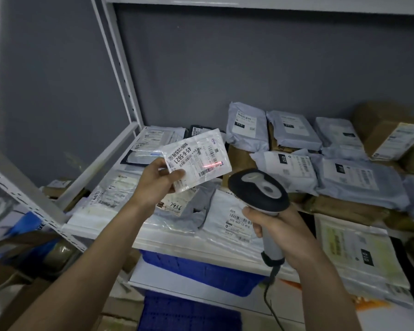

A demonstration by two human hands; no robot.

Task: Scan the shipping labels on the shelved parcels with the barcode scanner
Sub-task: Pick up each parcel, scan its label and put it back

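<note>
The left hand (161, 180) is pinching a small clear-wrapped parcel (196, 158) by its lower left corner, thumb on the label face, fingers curled behind, lifting it clear above the shelf (129, 137). The right hand (280, 232) is wrapping fully round the grip of the scanner (258, 192), head aiming up at the parcel, and a red line (212, 165) is falling across the label just by a barcode, right of the pinch.

That parcel is looking light and thin, a floppy film packet that is bending a little past the fingers; the glossy wrap is probably slippery and throwing glare. Holding it by a corner is keeping the barcodes uncovered, though I'd judge a grip nearer the middle of an edge would flatten it better for the beam.

Below the parcel on the shelf, grey mailers (292, 132), flat white bags and brown boxes are lying label-up, soft ones best taken by an edge. Under the shelf a blue crate (201, 271) is sitting.
</note>
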